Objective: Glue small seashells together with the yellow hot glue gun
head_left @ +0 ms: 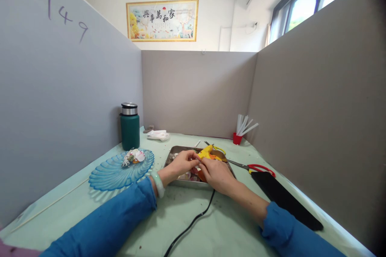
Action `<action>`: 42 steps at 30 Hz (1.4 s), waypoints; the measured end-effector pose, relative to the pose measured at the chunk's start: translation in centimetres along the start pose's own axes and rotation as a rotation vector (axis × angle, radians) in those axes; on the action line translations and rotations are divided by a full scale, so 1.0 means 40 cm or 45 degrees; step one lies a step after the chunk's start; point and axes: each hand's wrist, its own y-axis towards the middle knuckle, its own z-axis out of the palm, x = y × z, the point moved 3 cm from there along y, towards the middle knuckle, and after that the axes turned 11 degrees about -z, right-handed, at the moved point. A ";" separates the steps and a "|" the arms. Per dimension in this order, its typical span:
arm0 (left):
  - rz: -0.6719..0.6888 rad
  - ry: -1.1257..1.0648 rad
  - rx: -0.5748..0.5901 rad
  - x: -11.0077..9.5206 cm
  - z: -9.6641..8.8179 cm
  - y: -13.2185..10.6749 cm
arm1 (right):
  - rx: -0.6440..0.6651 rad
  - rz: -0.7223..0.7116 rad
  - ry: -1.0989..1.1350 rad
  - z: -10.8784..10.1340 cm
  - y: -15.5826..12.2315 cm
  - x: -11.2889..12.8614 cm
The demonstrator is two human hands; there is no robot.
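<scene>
Over a shallow metal tray (189,184), my left hand (183,163) and my right hand (219,173) meet with closed fingertips. Something small seems pinched between them, but I cannot make out its kind. Small pale and reddish pieces lie in the tray, partly covered by my hands. A yellow hot glue gun (206,152) rests at the tray's far side, just beyond my right hand. To the left stands a blue shell-shaped glass dish (110,174), bearing a small cluster of white, pink and silvery ornaments (134,156).
A green bottle (130,132) stands by the left partition. Behind the tray lie yellow-handled scissors (221,150) and a white packet (158,135). Rightward are red-handled scissors (261,168), a black flat object (286,200) and a red cup (237,139) of white sticks. A black cable (193,223) runs toward me.
</scene>
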 end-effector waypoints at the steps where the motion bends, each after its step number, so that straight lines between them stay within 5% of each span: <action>1: 0.001 0.005 0.002 0.000 0.000 0.000 | 0.000 -0.003 0.002 0.000 0.000 0.000; 42: -0.022 -0.089 -0.011 -0.012 0.000 -0.008 | -0.045 0.008 -0.003 0.001 0.001 -0.003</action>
